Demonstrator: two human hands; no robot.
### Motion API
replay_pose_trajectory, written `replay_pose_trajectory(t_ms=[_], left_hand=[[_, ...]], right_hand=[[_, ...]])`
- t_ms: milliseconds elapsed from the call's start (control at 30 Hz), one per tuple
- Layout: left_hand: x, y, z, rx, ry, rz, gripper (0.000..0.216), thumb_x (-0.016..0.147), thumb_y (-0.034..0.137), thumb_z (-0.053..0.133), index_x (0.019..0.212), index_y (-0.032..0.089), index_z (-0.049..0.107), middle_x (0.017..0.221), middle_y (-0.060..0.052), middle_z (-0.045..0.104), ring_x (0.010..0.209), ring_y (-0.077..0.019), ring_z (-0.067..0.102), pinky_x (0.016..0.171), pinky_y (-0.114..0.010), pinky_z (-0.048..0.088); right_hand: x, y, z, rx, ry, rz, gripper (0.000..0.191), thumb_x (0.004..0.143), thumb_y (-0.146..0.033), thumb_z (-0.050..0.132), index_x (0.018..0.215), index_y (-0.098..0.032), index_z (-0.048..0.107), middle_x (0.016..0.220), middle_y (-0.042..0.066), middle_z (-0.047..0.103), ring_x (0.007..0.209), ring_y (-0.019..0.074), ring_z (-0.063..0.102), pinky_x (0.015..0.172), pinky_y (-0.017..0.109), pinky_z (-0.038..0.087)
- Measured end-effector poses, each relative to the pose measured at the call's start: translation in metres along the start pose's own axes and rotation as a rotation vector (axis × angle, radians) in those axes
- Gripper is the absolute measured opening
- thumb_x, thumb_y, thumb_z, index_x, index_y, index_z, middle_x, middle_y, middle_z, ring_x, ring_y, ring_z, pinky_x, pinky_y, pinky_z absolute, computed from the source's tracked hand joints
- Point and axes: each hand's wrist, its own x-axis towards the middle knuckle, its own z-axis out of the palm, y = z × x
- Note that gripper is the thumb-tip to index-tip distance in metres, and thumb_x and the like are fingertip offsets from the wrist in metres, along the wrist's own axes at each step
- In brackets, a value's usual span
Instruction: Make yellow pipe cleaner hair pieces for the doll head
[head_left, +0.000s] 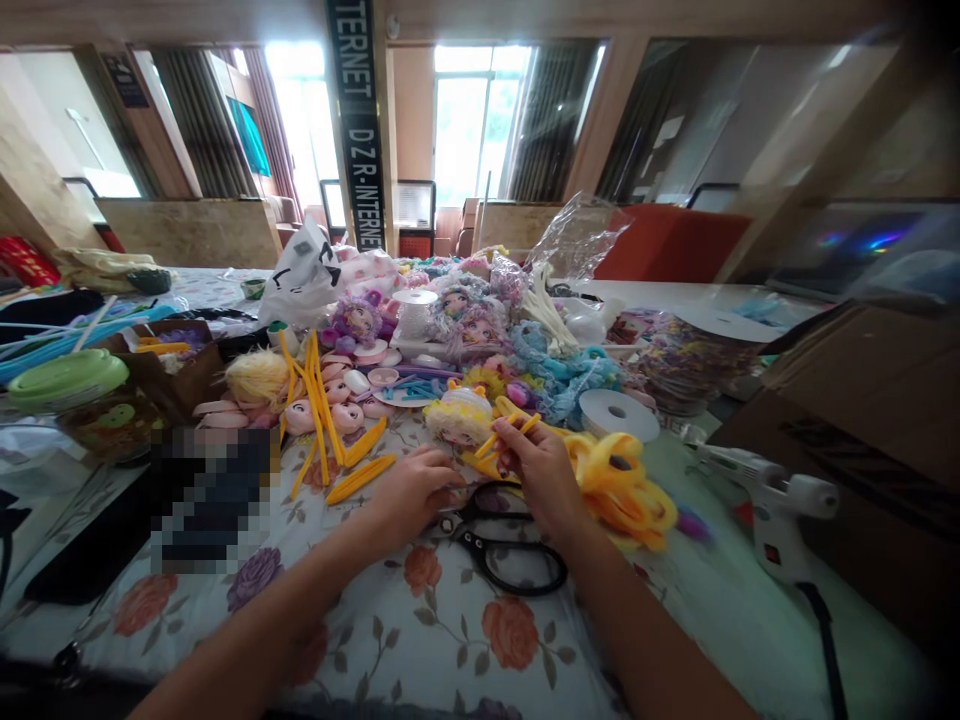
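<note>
My right hand (pixel 546 470) pinches a yellow fuzzy pipe cleaner (pixel 486 446) between thumb and fingers, just right of a doll head (pixel 459 418) with pale yellow hair. Palm down, my left hand (pixel 412 492) has its fingers loosely stretched toward the doll head, and I see nothing held in them. Below and between both hands lie black-handled scissors (pixel 517 568); the left hand partly hides their blades. Loose yellow pipe cleaners (pixel 319 410) lie in a bunch left of the doll head. A heap of thick yellow fuzzy strips (pixel 619 485) sits beside my right wrist.
A white glue gun (pixel 780 520) stands at right, before a cardboard box (pixel 847 430). A green-lidded jar (pixel 71 395) is at left. Behind are several doll heads (pixel 346 415), a white ribbon spool (pixel 619 415), blue yarn (pixel 562 370) and plastic bags (pixel 300 280). Flowered cloth (pixel 360 630) covers the table.
</note>
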Motion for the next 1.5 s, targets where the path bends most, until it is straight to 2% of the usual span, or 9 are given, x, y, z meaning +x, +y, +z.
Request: replay_pose_trajectory(t_ms=[267,467,867,1033,1100,1167,1300,1400,1500], left_hand=[[0.01,0.004,0.007,0.049,-0.053,-0.023,0.017,0.083,0.016,0.056,0.077,0.02,0.071,0.081,-0.005,0.067,0.086,-0.0208,0.058,0.079,-0.031,0.046],[0.005,-0.026,-0.031,0.209,0.292,-0.263,0.017,0.085,0.019,0.053,0.078,0.018,0.068,0.086,-0.006,0.066,0.09,-0.0224,0.057,0.081,-0.035,0.045],[0.007,-0.027,-0.005,0.411,-0.022,-0.169,0.02,0.083,0.011,0.049,0.075,0.019,0.066,0.079,-0.007,0.065,0.085,-0.0238,0.054,0.079,-0.036,0.041],[0.008,-0.02,-0.004,0.537,-0.027,-0.141,0.02,0.081,0.006,0.045,0.081,0.017,0.062,0.084,-0.01,0.063,0.087,-0.0263,0.053,0.079,-0.037,0.041],[0.009,-0.021,-0.022,0.538,0.041,-0.17,0.024,0.081,0.003,0.041,0.083,0.018,0.06,0.088,-0.009,0.063,0.089,-0.0249,0.053,0.08,-0.035,0.041],[0.008,-0.027,-0.057,0.568,0.244,-0.207,0.026,0.083,0.004,0.039,0.087,0.019,0.059,0.092,-0.008,0.062,0.092,-0.0236,0.053,0.086,-0.035,0.04],[-0.006,-0.06,-0.169,0.906,0.556,-0.399,0.023,0.091,0.019,0.037,0.092,0.016,0.06,0.094,-0.008,0.061,0.093,-0.023,0.05,0.087,-0.033,0.037],[-0.024,-0.099,-0.252,1.0,0.572,-0.605,0.024,0.087,0.015,0.041,0.096,0.006,0.061,0.089,-0.009,0.059,0.091,-0.0212,0.049,0.088,-0.034,0.035],[-0.042,-0.135,-0.302,0.912,0.393,-0.97,0.022,0.082,0.015,0.049,0.097,0.005,0.062,0.08,-0.003,0.059,0.087,-0.0171,0.049,0.088,-0.029,0.033]], right_hand=[[0.001,0.007,0.001,-0.064,0.015,0.023,0.029,0.066,-0.04,0.074,0.066,-0.016,0.058,0.055,-0.004,0.054,0.043,0.0071,0.041,0.043,0.022,0.037],[0.0,0.008,0.002,-0.075,0.063,0.044,0.029,0.065,-0.039,0.074,0.065,-0.016,0.057,0.056,-0.004,0.056,0.044,0.0073,0.042,0.044,0.021,0.036],[-0.001,0.012,0.002,-0.151,0.051,0.037,0.036,0.064,-0.048,0.074,0.066,-0.017,0.055,0.056,-0.003,0.056,0.045,0.009,0.043,0.042,0.022,0.037],[-0.001,0.012,0.003,-0.173,0.049,0.057,0.035,0.063,-0.047,0.074,0.066,-0.017,0.056,0.056,-0.003,0.056,0.044,0.0091,0.043,0.041,0.022,0.037],[-0.001,0.011,0.003,-0.191,0.061,0.067,0.034,0.063,-0.047,0.074,0.065,-0.018,0.056,0.055,-0.003,0.055,0.044,0.0093,0.042,0.042,0.023,0.037],[0.0,0.012,0.003,-0.188,0.058,0.071,0.033,0.063,-0.046,0.075,0.065,-0.018,0.057,0.055,-0.003,0.055,0.044,0.0096,0.042,0.042,0.024,0.037],[0.0,0.015,0.003,-0.111,0.02,0.112,0.033,0.062,-0.045,0.076,0.066,-0.017,0.058,0.054,-0.004,0.055,0.042,0.0089,0.041,0.041,0.023,0.035],[-0.001,0.017,0.005,-0.086,-0.006,0.128,0.033,0.064,-0.044,0.076,0.065,-0.017,0.058,0.053,-0.004,0.054,0.042,0.0085,0.04,0.041,0.023,0.034],[-0.003,0.018,0.006,-0.132,-0.024,0.127,0.033,0.066,-0.046,0.074,0.064,-0.017,0.057,0.05,-0.005,0.051,0.042,0.0088,0.04,0.041,0.023,0.034]])
